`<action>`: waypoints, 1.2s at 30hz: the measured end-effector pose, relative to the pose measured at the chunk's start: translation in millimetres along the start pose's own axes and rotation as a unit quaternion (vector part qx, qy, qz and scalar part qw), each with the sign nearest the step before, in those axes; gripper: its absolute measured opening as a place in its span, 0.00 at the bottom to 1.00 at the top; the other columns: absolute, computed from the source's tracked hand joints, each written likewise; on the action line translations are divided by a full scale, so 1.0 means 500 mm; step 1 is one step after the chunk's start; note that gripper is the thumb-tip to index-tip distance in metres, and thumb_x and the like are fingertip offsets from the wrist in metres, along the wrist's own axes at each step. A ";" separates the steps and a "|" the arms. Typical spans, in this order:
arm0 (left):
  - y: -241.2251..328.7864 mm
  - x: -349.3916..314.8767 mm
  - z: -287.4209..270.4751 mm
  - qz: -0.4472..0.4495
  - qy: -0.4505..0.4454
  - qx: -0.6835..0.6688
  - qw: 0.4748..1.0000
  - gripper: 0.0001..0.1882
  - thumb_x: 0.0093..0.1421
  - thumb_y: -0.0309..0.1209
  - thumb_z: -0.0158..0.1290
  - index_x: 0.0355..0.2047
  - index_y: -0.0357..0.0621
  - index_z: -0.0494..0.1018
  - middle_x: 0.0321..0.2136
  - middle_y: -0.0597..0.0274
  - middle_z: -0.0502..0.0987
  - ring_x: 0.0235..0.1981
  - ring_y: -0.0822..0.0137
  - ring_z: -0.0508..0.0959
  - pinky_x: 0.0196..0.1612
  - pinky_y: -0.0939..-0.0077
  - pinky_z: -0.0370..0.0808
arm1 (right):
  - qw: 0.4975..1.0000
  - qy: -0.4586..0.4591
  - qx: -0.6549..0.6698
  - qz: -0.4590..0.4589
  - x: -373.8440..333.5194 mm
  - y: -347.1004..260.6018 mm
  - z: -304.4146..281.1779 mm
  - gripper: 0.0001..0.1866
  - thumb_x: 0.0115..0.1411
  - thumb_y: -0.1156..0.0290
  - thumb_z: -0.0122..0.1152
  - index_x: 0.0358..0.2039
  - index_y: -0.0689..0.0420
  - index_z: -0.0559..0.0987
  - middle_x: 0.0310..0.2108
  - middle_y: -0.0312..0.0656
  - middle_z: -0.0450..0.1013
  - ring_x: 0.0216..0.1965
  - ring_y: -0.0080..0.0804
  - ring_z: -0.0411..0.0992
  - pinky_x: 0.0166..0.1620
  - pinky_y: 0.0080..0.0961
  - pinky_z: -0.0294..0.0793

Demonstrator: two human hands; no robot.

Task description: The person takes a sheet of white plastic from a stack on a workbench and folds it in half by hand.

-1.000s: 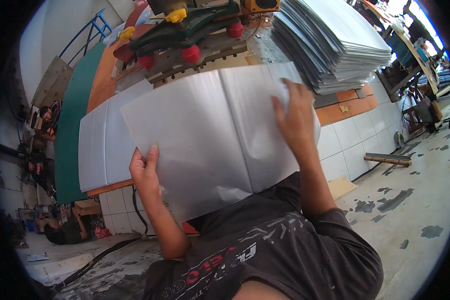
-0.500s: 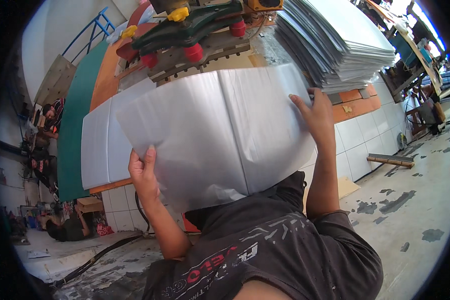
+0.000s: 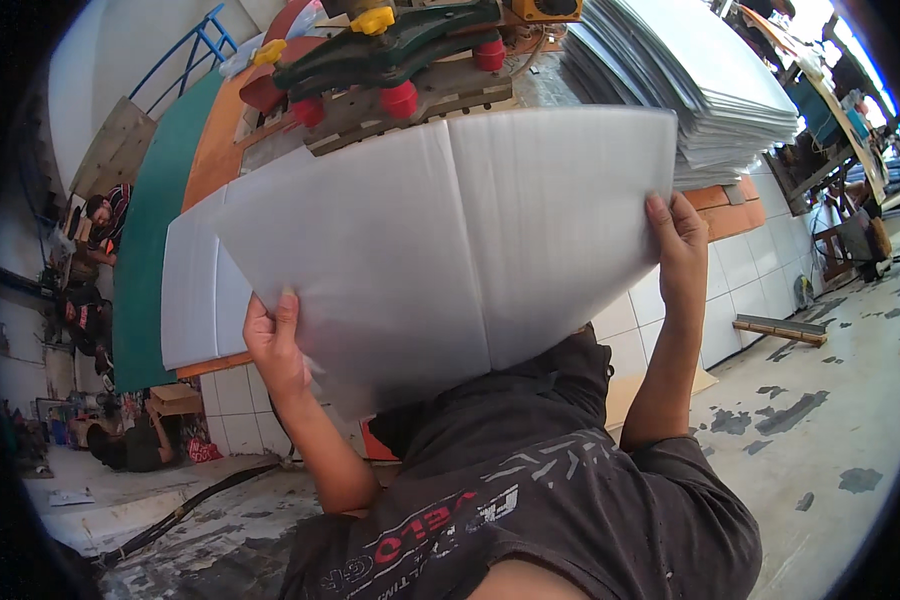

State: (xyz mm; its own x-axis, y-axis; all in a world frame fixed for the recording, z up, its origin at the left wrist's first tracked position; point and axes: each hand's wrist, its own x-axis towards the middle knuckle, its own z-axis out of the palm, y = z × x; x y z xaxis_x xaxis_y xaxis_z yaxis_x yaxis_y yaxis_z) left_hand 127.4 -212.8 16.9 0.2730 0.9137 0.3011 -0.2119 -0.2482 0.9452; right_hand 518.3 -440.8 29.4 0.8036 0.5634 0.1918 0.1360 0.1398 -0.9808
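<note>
A large whitish plastic-looking sheet with a crease down its middle is stretched out in front of my body. My left hand grips its left edge, the thumb on top and the fingers mostly hidden beneath. At the right edge my right hand pinches it the same way. Between the hands the sheet bows slightly, its near edge close to my dark shirt. Another pale creased sheet, or a pile of them, lies on the table beyond my left hand. Whether I hold one sheet or several cannot be told.
Just beyond the sheet stands a press-like machine with a green frame and red knobs. A tall stack of sheets rises at the far right of the orange-edged table. A green board lies left. People work on the far left.
My right hand has moved outward to the right and slightly down, and the sheet is now spread flatter and wider. My left hand has shifted slightly left.
</note>
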 end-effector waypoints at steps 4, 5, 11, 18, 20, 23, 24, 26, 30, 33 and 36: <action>0.023 -0.003 0.003 -0.007 0.004 0.015 1.000 0.19 0.68 0.28 0.55 0.56 0.32 0.72 0.49 0.59 0.78 0.48 0.72 0.75 0.57 0.76 0.68 | 0.999 0.031 -0.001 -0.016 -0.005 -0.005 0.004 0.14 0.69 0.62 0.59 0.29 0.57 0.77 0.25 0.24 0.68 0.28 0.11 0.59 0.32 0.14 0.58; 0.028 -0.003 0.004 -0.004 -0.001 0.018 1.000 0.19 0.67 0.28 0.55 0.56 0.32 0.72 0.49 0.59 0.78 0.48 0.72 0.75 0.57 0.76 0.68 | 0.999 0.030 0.000 -0.016 -0.004 -0.004 0.000 0.14 0.69 0.62 0.59 0.29 0.57 0.77 0.25 0.24 0.68 0.28 0.11 0.59 0.32 0.14 0.58; 0.042 -0.003 -0.002 -0.008 -0.010 0.024 1.000 0.20 0.67 0.28 0.55 0.57 0.30 0.70 0.50 0.58 0.78 0.49 0.71 0.75 0.58 0.75 0.67 | 0.999 0.016 -0.015 -0.029 -0.009 -0.019 -0.004 0.14 0.69 0.62 0.59 0.28 0.58 0.77 0.24 0.24 0.68 0.27 0.11 0.59 0.30 0.14 0.57; 0.064 -0.004 0.006 -0.025 -0.004 0.024 0.999 0.20 0.67 0.27 0.54 0.57 0.29 0.70 0.49 0.59 0.78 0.47 0.75 0.74 0.54 0.80 0.68 | 1.000 -0.004 -0.008 -0.020 -0.009 -0.025 -0.006 0.13 0.69 0.63 0.59 0.32 0.59 0.79 0.25 0.25 0.71 0.28 0.11 0.62 0.32 0.13 0.61; 0.068 -0.005 0.005 -0.016 -0.001 0.053 0.998 0.18 0.68 0.27 0.54 0.56 0.30 0.71 0.48 0.60 0.78 0.46 0.75 0.74 0.54 0.80 0.68 | 1.000 -0.012 -0.005 -0.019 -0.011 -0.027 -0.007 0.13 0.69 0.63 0.60 0.33 0.59 0.79 0.26 0.26 0.72 0.29 0.11 0.64 0.33 0.13 0.62; 0.053 0.002 -0.043 -0.006 -0.001 0.102 0.995 0.18 0.68 0.29 0.55 0.56 0.34 0.72 0.48 0.62 0.78 0.46 0.75 0.74 0.54 0.79 0.69 | 0.999 -0.050 -0.005 0.001 -0.018 -0.018 -0.009 0.13 0.68 0.63 0.60 0.39 0.61 0.80 0.29 0.27 0.74 0.31 0.12 0.66 0.36 0.12 0.65; 0.048 0.008 -0.073 -0.007 -0.006 0.120 0.993 0.19 0.68 0.31 0.55 0.57 0.36 0.72 0.48 0.64 0.78 0.47 0.74 0.74 0.55 0.77 0.69 | 0.996 -0.082 -0.012 -0.014 -0.025 -0.021 -0.003 0.13 0.68 0.63 0.60 0.40 0.61 0.80 0.30 0.28 0.74 0.32 0.13 0.67 0.38 0.13 0.65; 0.047 0.014 -0.123 -0.016 -0.003 0.124 0.992 0.18 0.68 0.31 0.55 0.56 0.36 0.72 0.48 0.64 0.79 0.47 0.74 0.74 0.54 0.78 0.69 | 0.990 -0.137 -0.014 -0.020 -0.044 -0.034 0.012 0.12 0.67 0.67 0.61 0.45 0.63 0.79 0.32 0.29 0.75 0.35 0.14 0.68 0.41 0.14 0.67; 0.065 0.023 -0.189 0.006 0.057 0.138 0.989 0.17 0.69 0.31 0.54 0.54 0.36 0.73 0.47 0.64 0.79 0.45 0.75 0.74 0.53 0.78 0.69 | 0.974 -0.225 -0.012 0.004 -0.079 -0.045 0.047 0.12 0.66 0.72 0.62 0.48 0.63 0.77 0.30 0.30 0.73 0.31 0.13 0.69 0.36 0.15 0.69; 0.101 0.023 -0.243 0.035 0.131 0.140 0.981 0.17 0.69 0.31 0.55 0.53 0.33 0.72 0.46 0.63 0.78 0.44 0.75 0.74 0.52 0.79 0.70 | 0.947 -0.316 0.022 0.053 -0.110 -0.060 0.105 0.12 0.64 0.77 0.62 0.48 0.64 0.75 0.28 0.33 0.72 0.26 0.18 0.72 0.29 0.20 0.74; 0.126 0.055 -0.326 0.063 0.165 0.171 0.969 0.19 0.69 0.32 0.53 0.55 0.32 0.71 0.48 0.61 0.77 0.47 0.73 0.74 0.53 0.77 0.70 | 0.915 -0.400 0.013 0.052 -0.131 -0.111 0.146 0.13 0.65 0.79 0.59 0.50 0.64 0.75 0.32 0.41 0.79 0.30 0.23 0.78 0.35 0.21 0.77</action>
State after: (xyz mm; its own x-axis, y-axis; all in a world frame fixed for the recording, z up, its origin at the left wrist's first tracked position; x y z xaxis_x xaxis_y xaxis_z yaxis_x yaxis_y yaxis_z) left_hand -31.4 -150.8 64.0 -0.0610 0.9088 0.4128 0.1140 -0.4045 0.9074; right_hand 415.8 -426.2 73.7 0.1288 0.9890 0.0725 0.0617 0.0650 -0.9960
